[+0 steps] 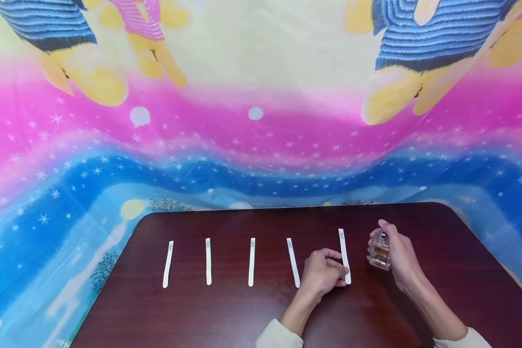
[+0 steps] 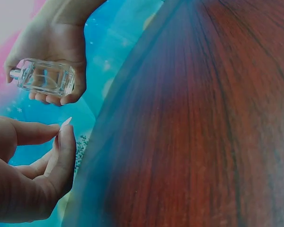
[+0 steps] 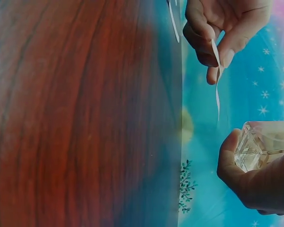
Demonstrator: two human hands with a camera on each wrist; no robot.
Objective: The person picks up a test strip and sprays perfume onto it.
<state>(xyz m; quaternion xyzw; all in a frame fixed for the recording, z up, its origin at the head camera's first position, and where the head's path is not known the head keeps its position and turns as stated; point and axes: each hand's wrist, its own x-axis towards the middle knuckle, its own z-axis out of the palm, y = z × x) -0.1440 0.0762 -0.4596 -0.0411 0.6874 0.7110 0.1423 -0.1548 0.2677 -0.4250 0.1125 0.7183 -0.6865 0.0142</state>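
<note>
My left hand [image 1: 324, 273] pinches the lower end of a white perfume test strip [image 1: 342, 249] between thumb and fingers. The strip stands out from the fingertips in the right wrist view, edge-on and slightly bent. To its right, my right hand [image 1: 402, 256] grips a clear glass perfume bottle [image 1: 380, 252] holding pale amber liquid. Its thumb lies at the sprayer on top, best seen beside the bottle [image 2: 45, 78] in the left wrist view. A short gap separates bottle and strip.
Several more white test strips, such as the leftmost one [image 1: 167, 265], lie in a spaced row on the dark red-brown wooden table [image 1: 191, 319]. The nearest strip [image 1: 293, 261] lies just left of my left hand. A colourful printed cloth [image 1: 261, 145] hangs behind the table.
</note>
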